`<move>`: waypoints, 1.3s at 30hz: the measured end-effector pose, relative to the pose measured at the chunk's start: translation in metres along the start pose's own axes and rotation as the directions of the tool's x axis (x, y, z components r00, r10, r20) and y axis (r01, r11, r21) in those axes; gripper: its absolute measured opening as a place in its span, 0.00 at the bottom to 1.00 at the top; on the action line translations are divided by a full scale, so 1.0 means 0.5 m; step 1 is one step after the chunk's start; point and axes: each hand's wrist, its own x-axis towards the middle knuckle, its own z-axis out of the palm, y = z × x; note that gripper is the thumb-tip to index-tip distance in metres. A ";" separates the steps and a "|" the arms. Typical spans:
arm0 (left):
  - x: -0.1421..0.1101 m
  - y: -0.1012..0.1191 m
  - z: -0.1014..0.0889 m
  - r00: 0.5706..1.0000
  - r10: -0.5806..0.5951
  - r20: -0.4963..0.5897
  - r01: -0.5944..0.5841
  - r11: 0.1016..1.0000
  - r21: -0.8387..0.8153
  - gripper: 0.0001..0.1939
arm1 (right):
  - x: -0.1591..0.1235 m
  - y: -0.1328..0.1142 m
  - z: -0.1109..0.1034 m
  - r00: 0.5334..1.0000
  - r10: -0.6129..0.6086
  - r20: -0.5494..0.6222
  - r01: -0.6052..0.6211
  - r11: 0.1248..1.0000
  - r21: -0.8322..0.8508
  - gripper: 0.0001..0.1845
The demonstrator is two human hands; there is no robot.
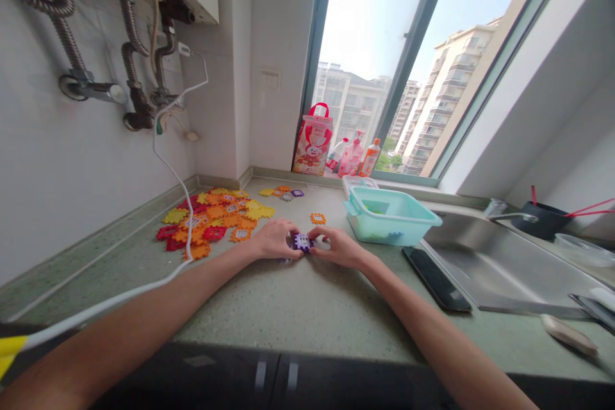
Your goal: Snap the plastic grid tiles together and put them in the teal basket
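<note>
Between my two hands is a purple puzzle tile (303, 242) with notched edges and a pale printed centre. My left hand (278, 240) pinches its left side, and my right hand (332, 246) grips its right side. Under my left fingers, part of another purple piece shows at the counter surface; most of it is hidden. One orange tile (318, 218) lies just beyond my right hand. To the left spreads a heap of orange, red and yellow tiles (216, 214). Farther back, a purple tile (298, 193) lies beside a grey one, with orange and yellow tiles near them.
A turquoise plastic tub (391, 214) holding some pieces stands to the right, its lid behind it. A black phone (436, 278) lies by the steel sink (509, 262). A white cable (180, 179) crosses the left side. Bottles (353, 157) and a red-pink bag (313, 144) line the windowsill.
</note>
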 end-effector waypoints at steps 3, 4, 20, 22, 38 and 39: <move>0.001 -0.003 0.002 1.000 0.009 0.003 -0.009 1.000 -0.019 0.21 | -0.001 0.000 -0.001 1.000 -0.007 0.003 0.007 1.000 0.020 0.15; 0.002 -0.004 0.002 1.000 0.013 0.003 -0.013 1.000 -0.025 0.21 | -0.001 0.000 -0.001 1.000 -0.009 0.005 0.009 1.000 0.021 0.15; 0.000 0.000 -0.008 0.995 0.022 -0.099 -0.031 0.995 -0.091 0.22 | 0.002 -0.021 -0.008 0.982 -0.139 -0.125 0.123 0.984 -0.129 0.17; -0.001 -0.001 -0.016 0.992 0.034 -0.124 -0.046 0.995 -0.092 0.26 | 0.001 -0.038 -0.028 0.971 -0.174 -0.165 0.135 0.966 -0.221 0.16; -0.025 -0.073 -0.126 0.935 -0.194 0.297 0.165 0.979 0.122 0.40 | -0.080 0.033 -0.262 0.628 0.332 -0.704 -0.762 0.447 -0.468 0.21; -0.025 -0.076 -0.123 0.920 -0.199 0.336 0.173 0.979 0.107 0.42 | -0.083 0.035 -0.263 0.611 0.381 -0.694 -0.781 0.431 -0.451 0.21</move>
